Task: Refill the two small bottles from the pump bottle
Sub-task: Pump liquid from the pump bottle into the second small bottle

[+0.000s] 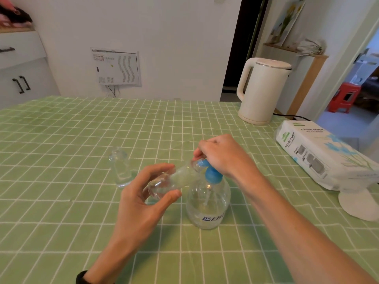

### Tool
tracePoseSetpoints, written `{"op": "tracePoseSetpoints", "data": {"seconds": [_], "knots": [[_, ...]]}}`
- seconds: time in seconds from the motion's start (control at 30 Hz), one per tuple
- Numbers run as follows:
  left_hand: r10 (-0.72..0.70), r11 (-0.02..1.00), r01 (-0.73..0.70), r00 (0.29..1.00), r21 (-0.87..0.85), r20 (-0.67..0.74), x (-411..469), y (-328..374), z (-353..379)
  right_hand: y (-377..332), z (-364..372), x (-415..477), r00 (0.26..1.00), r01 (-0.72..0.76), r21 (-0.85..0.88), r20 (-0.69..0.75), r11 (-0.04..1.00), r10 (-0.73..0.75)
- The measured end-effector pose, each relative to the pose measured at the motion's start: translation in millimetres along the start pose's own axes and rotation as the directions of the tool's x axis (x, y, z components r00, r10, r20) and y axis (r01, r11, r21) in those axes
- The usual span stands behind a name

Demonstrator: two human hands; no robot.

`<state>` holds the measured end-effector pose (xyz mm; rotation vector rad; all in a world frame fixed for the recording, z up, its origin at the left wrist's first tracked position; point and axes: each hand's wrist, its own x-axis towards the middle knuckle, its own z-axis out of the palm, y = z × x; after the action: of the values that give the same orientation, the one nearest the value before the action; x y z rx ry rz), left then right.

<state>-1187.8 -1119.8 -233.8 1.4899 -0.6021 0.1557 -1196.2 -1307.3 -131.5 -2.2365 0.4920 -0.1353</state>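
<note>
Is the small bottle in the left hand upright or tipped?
Tipped: the small bottle lies nearly sideways in the left hand, mouth at the pump nozzle.

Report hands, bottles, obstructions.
Left hand holds tilted clear small bottle at spout. Right hand grips blue pump head of clear pump bottle. Second clear bottle upright, untouched. No obstruction.

My right hand [221,154] is covering the top of the pump [213,175], and my left hand [141,201] is hiding part of the small bottle [176,177]. The tissue pack [320,158] is hiding part of a white stand [356,206], and the right edge is cutting both.
</note>
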Motion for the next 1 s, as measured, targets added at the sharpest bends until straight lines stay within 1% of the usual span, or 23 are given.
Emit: {"op": "tracePoseSetpoints", "data": {"seconds": [0.2, 0.33, 0.4, 0.57, 0.67, 0.77, 0.93, 1.0], "knots": [[0.004, 1.000, -0.004, 1.000, -0.012, 0.007, -1, 2, 0, -5, -2, -5, 0.997, 0.035, -0.067, -0.060, 0.997, -0.039], [-0.001, 0.999, 0.001, 1.000, -0.043, 0.006, -1, 6, 2, -13, -10, -1, 0.995, 0.084, -0.126, -0.043, 0.988, -0.090], [-0.003, 0.999, 0.003, 1.000, -0.042, 0.002, -1, 6, 2, -13, -9, 1, 0.995, 0.087, -0.127, -0.045, 0.988, -0.094], [0.002, 1.000, -0.002, 1.000, -0.004, 0.000, 0, 2, 0, 0, 0, 2, 0.999, 0.017, -0.046, -0.038, 0.999, -0.019], [-0.004, 1.000, 0.004, 1.000, 0.010, 0.004, -1, -1, 0, 1, 2, 0, 0.999, 0.008, -0.053, -0.034, 0.999, -0.009], [0.002, 1.000, -0.002, 1.000, 0.005, 0.005, -1, 0, -1, -1, 1, -1, 0.999, 0.019, -0.067, -0.033, 0.998, -0.022], [0.008, 1.000, -0.008, 1.000, -0.020, 0.008, -1, 6, 1, -8, -7, -1, 0.993, 0.061, -0.138, -0.089, 0.989, -0.074], [0.014, 1.000, -0.014, 1.000, -0.016, 0.007, -1, 6, 1, -10, -7, 0, 0.992, 0.073, -0.146, -0.088, 0.987, -0.087]]}}
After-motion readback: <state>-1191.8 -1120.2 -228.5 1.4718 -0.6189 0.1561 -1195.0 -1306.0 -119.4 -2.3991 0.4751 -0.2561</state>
